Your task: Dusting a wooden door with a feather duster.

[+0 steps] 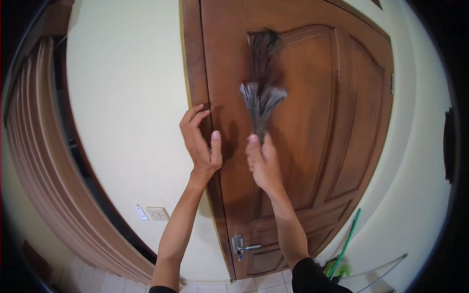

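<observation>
My right hand (264, 161) is closed around the lower end of a feather duster (261, 99), its dark and pale grey feathers pointing up and blurred. The duster is in front of the upper part of a brown panelled wooden door (300, 146); whether it touches the wood I cannot tell. To its left, my left hand (200, 141) is raised at the wooden door frame (196, 66), fingers curled and thumb apart, holding nothing. Its fingertips are by the frame's edge; contact is unclear.
Below the hands, a metal door handle (250, 247) has a key at its lock. A light switch (157, 213) is on the pale wall. Pleated curtains (47, 164) hang at left. A green stick (345, 243) leans at lower right near a thin grey rod (384, 273).
</observation>
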Demonstrator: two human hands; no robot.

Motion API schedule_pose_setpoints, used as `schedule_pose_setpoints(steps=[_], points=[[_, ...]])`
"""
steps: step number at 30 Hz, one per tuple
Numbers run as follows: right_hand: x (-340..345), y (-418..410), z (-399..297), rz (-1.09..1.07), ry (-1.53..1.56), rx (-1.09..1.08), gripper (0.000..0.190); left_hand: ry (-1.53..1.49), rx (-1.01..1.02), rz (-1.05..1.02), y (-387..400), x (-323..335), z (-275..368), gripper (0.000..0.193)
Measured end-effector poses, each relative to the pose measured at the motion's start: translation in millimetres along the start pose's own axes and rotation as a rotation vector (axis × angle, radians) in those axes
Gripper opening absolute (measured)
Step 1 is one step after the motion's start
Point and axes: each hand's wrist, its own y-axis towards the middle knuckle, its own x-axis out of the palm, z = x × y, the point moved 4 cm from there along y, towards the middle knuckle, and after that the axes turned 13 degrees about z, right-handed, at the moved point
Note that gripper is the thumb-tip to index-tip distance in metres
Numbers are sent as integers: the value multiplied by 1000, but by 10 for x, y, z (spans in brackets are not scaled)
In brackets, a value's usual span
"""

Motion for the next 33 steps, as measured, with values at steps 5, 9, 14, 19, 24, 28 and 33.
schedule_pose_setpoints(steps=[5,9,14,19,24,28,33], points=[[226,-27,-49,-22,216,95,25,-112,-5,71,-138,-31,-116,47],[428,-75,7,-234,220,181,26,-233,-96,139,-150,-74,-124,46],[448,-30,87,-106,182,167,29,-177,-65,139,-141,-120,-138,47],[400,-11,75,-2,50,57,28,-129,-80,82,-163,-137,-143,44],[415,-69,25,-75,52,98,30,-55,47,-4,-178,-104,-74,46],[434,-83,70,-80,105,144,29,-31,78,33,-99,-117,-38,53],[475,-136,92,-1,-1,-47,31,26,49,-10,-99,-119,-29,60]])
